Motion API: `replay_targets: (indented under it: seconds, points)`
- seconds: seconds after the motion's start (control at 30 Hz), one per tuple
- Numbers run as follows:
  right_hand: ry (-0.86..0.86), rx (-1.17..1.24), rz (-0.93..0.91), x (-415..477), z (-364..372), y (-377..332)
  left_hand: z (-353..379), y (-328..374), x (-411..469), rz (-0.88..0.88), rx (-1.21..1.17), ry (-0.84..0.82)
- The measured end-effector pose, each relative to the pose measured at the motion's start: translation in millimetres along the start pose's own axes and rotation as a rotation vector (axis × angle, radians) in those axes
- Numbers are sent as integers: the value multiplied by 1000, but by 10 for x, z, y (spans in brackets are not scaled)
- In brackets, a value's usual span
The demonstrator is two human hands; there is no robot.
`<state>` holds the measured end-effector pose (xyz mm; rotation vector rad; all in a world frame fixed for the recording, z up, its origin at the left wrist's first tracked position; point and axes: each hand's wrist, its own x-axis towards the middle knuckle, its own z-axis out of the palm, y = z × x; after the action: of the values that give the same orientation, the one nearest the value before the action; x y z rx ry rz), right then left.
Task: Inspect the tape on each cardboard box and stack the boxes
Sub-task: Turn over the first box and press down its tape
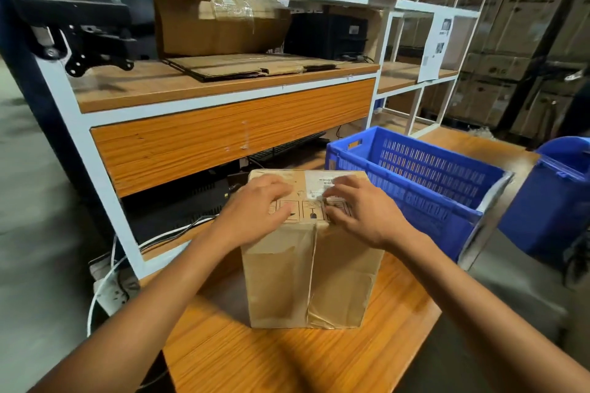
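A tall brown cardboard box stands upright on the wooden table, with a strip of clear tape running down the middle of its front face. Its top carries printed handling symbols and a white label. My left hand rests flat on the left part of the box top, fingers spread. My right hand lies on the right part of the top, fingertips bent down onto the surface near the label and the front edge.
A blue slotted plastic crate stands right of the box. A blue bin sits further right. Behind is a white-framed shelf with flattened cardboard, an opened carton and a black device. Cables hang at the left.
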<state>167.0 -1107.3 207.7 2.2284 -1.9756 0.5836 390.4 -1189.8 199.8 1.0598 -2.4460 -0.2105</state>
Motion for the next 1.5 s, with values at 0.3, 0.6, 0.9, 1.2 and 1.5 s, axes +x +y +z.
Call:
replay_targets:
  seconds: [0.3,0.6,0.9,1.2,1.5]
  points:
    - [-201,-123,19,195,-120,-54,-84,32,237,31,227,-178]
    - [-204,-159,47,383,116,-63,42,12,401,46,153,-167]
    - [-271,-110,83,714,-19,68,-74,-205,555,-210,171,-432]
    - [-351,225,99,592,-92,246,-208,-273,715,-249,156,-665]
    - [-126,342,391,353,58,373,-42,-303,549,-380,-81,-381]
